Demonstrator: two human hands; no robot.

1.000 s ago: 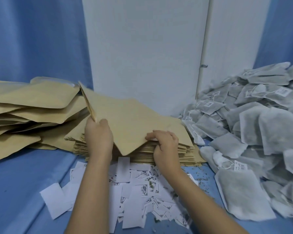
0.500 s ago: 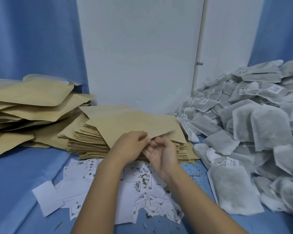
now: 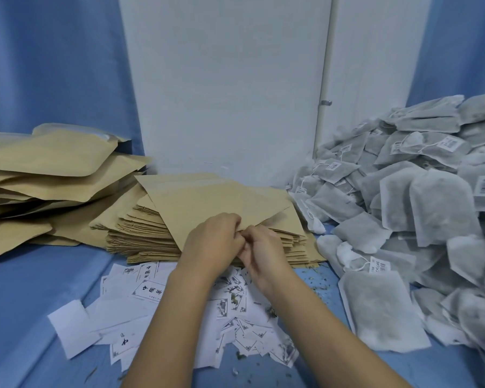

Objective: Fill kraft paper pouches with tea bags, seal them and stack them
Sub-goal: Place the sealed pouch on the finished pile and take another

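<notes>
Left hand (image 3: 216, 242): fingers curled, pinching near corner of flat tan kraft paper pouch (image 3: 221, 200). Right hand (image 3: 263, 256): fingers likewise curled, gripping same corner, touching left hand at fingertips. Exact finger contact on paper: hidden behind knuckles, cannot tell.

Pouch: held at a slant, near corner in the grip, far part lying across thick stack of flat empty kraft pouches (image 3: 140, 236) at centre of scene.

Left of stack and touching it: loose pile of bulging tan kraft pouches (image 3: 48, 158), overlapping, running off left edge.

Right of stack: large heap of grey-white mesh tea bags with strings and small printed tags (image 3: 403, 208), sloping up toward far right; nearest bags just beside stack.

Near side of stack, beneath both forearms: scatter of white paper slips with black print (image 3: 149, 287). Among slips and to their right: specks of greenish tea crumbs (image 3: 317, 275).

Under all of it: blue cloth surface (image 3: 25, 289). Far side: white wall panel (image 3: 221, 79), blue curtain (image 3: 53, 65) on either side.
</notes>
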